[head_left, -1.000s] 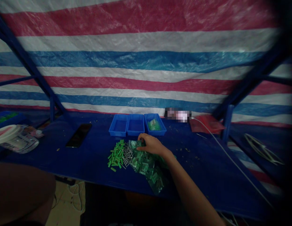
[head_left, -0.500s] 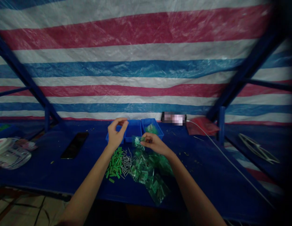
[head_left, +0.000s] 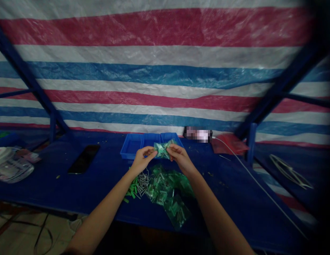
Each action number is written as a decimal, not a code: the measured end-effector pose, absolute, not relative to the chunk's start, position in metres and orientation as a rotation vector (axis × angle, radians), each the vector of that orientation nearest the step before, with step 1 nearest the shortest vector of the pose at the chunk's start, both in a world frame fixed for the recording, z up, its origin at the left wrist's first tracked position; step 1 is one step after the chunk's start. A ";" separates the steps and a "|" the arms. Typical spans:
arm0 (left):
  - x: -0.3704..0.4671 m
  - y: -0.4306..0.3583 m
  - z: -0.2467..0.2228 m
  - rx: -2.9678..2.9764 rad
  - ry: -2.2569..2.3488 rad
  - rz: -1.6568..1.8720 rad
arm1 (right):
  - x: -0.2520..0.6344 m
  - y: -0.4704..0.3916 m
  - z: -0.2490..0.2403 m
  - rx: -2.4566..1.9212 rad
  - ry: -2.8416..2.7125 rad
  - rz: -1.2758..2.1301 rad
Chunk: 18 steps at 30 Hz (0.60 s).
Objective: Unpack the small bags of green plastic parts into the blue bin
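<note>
A small clear green plastic bag (head_left: 162,150) is stretched between my two hands, in front of the blue trays. My left hand (head_left: 144,158) pinches its left side, and my right hand (head_left: 180,156) grips the right side. Small pale pieces show inside the bag, too blurred to name. Below lie a pile of screws (head_left: 142,182) and green wall plugs (head_left: 132,188), partly hidden by my left forearm. Beside them spreads a heap of filled green bags (head_left: 161,186), with one bag (head_left: 177,211) nearest the table's front edge.
Three blue trays (head_left: 133,145) stand in a row behind my hands. A black phone (head_left: 84,159) and a clear plastic tub (head_left: 12,166) lie left. A lit, pixelated device (head_left: 198,134), a red bag (head_left: 230,143) and a white cable (head_left: 250,171) are right. Blue metal posts (head_left: 251,143) flank the table.
My left hand has come down and right from above the left tray and now holds the bag too. My right hand has lifted the bag slightly, and it is now spread between both hands.
</note>
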<state>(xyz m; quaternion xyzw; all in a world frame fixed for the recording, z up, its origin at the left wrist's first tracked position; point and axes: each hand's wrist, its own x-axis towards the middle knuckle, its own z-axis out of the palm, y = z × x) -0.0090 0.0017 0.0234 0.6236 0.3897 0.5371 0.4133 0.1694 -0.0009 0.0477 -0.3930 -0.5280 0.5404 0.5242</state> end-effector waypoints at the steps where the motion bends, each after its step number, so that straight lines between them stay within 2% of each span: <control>1: -0.009 0.003 0.022 1.552 0.957 1.337 | 0.167 0.000 0.045 -0.957 -1.234 1.291; 9: -0.010 0.005 0.023 1.337 0.948 1.329 | 0.164 0.002 0.042 -1.035 -1.236 1.276; 18: -0.014 0.006 0.021 1.489 0.991 1.354 | 0.167 0.004 0.042 -1.053 -1.334 1.144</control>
